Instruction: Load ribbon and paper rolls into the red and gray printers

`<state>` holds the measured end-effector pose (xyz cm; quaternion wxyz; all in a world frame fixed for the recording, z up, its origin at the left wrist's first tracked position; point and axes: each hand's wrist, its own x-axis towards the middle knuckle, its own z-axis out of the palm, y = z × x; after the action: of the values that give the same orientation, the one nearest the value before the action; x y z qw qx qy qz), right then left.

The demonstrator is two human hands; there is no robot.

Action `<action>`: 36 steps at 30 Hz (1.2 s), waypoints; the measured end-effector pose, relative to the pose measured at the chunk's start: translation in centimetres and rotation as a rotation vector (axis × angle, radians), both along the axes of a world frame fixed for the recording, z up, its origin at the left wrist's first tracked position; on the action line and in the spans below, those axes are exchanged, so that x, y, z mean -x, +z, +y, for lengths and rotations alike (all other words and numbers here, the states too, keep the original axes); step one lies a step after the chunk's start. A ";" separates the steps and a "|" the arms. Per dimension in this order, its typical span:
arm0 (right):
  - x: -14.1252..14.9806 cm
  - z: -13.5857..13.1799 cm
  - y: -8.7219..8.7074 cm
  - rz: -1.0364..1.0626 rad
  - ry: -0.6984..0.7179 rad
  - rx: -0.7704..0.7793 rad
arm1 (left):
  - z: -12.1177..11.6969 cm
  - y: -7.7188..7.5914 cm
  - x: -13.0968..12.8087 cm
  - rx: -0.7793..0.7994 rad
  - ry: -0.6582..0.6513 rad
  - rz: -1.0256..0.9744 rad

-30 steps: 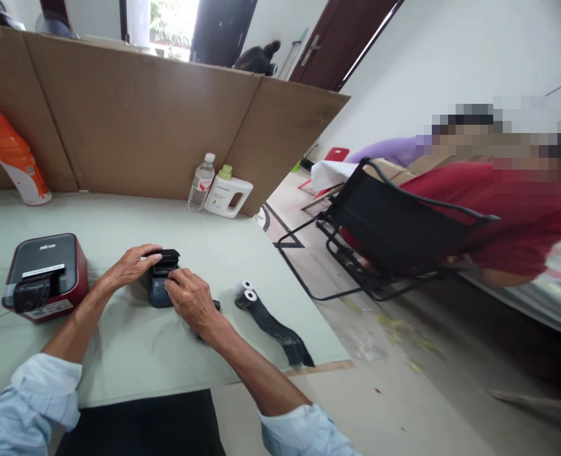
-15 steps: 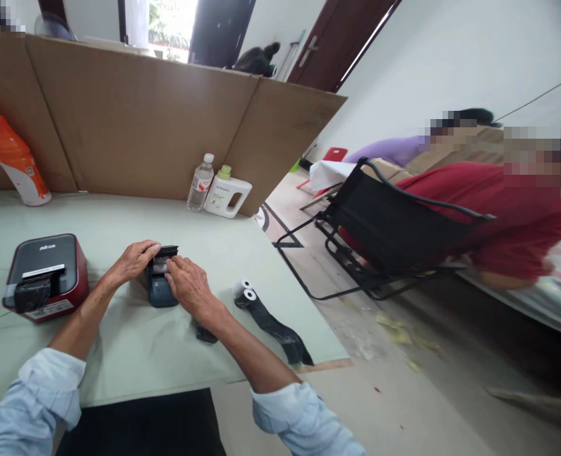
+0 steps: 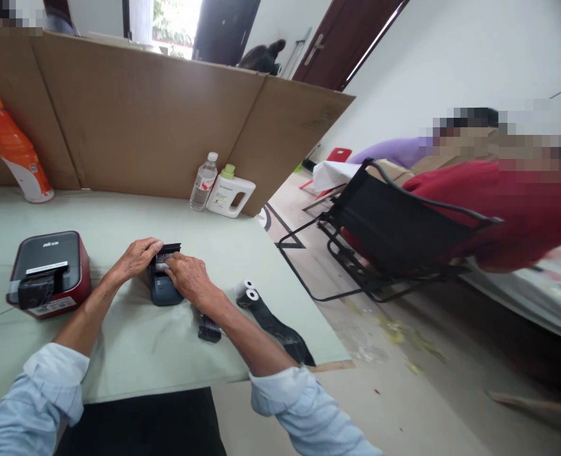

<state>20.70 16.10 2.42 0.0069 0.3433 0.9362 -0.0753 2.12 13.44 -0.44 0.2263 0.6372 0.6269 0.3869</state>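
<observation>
A small dark printer [image 3: 165,292] stands on the table with its lid raised, showing a pale roll [image 3: 161,266] in its compartment. My left hand [image 3: 140,256] grips the printer's upper left side by the raised lid, fingers closed. From the right, my right hand [image 3: 191,277] reaches into the opening with bent fingers against the roll; its fingertips are partly hidden. Below my right wrist lies a black wrapped piece [image 3: 209,329]. Two rolls with white cores and a black strip [image 3: 277,323] rest to the right of my forearm.
A larger black and red printer [image 3: 47,259] sits at the left. Against the cardboard wall [image 3: 156,120] stand an orange bottle [image 3: 16,152], a clear bottle [image 3: 204,182] and a white jug [image 3: 223,195]. Beyond the table's right edge, a person in red sits on a black chair [image 3: 394,221].
The view has shifted slightly. My right fingers have moved a little on the roll, and more of the black piece below my wrist shows. My left hand keeps its grip.
</observation>
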 end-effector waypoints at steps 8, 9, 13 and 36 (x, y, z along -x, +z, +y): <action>0.5 0.5 1.3 -0.092 0.038 0.023 | 0.1 0.1 -0.1 0.008 0.014 -0.009; 0.6 0.6 1.4 -0.100 0.045 0.020 | 0.1 0.0 -0.1 0.010 0.020 -0.017; 0.7 0.7 1.1 -0.108 0.054 -0.008 | 0.1 0.0 -0.1 0.010 0.031 -0.044; 0.9 1.0 0.4 -0.127 0.056 -0.041 | 0.2 0.0 -0.4 0.008 0.051 -0.040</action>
<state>19.83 17.05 2.81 0.0612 0.3212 0.9444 -0.0339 2.55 13.61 -0.41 0.2314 0.6123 0.6399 0.4025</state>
